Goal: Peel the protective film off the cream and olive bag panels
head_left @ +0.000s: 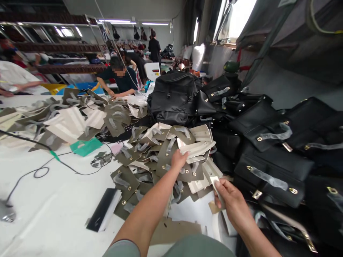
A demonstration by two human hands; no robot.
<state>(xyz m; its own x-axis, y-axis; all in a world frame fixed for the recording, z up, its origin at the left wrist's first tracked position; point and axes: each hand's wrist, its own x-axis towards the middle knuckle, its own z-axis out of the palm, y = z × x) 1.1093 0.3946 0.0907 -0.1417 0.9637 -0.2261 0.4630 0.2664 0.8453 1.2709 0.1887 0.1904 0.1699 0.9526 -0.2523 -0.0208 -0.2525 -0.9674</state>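
My left hand [179,160] reaches onto a heap of olive-brown bag flaps [166,157] and grips a bag flap [198,149] with its cream underside up. Thumb and fingers of my right hand [230,194] close on a narrow off-white piece [215,184], held upright near the heap's right edge; its lower part is hidden by the fingers. Many flaps in the heap carry gold-coloured fittings and handles wrapped in clear plastic. Just left of my right hand, another cream-backed flap [203,178] lies in the heap.
Finished black handbags [270,171] pile up on the right, and a large black bag [174,96] stands behind the heap. More flaps [75,121], a green piece [85,146], a black-and-white block [104,209] and cables lie on the white table [48,214]. Several people work beyond.
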